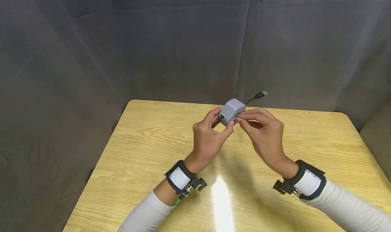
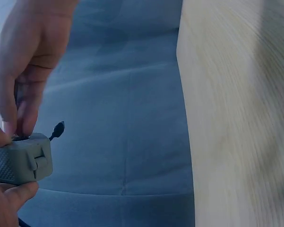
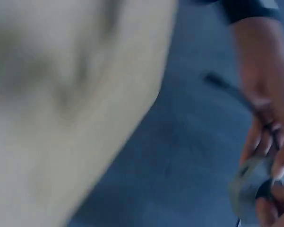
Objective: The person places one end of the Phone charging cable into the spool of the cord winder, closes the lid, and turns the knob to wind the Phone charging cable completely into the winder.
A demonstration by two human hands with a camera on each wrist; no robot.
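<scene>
Both hands meet above the middle of the wooden table [image 1: 146,147], holding a small grey box [image 1: 233,111] up off its surface. The left hand [image 1: 207,138] grips the box from the near left side, thumb curled under it and fingers wrapped round its far edge. The right hand [image 1: 264,133] comes in from the right with its fingers [image 1: 244,118] drawn together, pinching at the side of the box. In the left wrist view the right-hand fingertips [image 2: 12,123] press onto the top of the box, beside a small raised catch on its side; what exactly they pinch is hard to tell, perhaps a thin black cable. A short black cable with a metal plug [image 1: 261,95] sticks out from the back of the box, pointing up and to the right, free in the air. The right wrist view is too blurred to add much. A grey curtain [image 1: 183,42] hangs behind the table. Each forearm wears a white sleeve and a black wrist strap [image 1: 180,176].
</scene>
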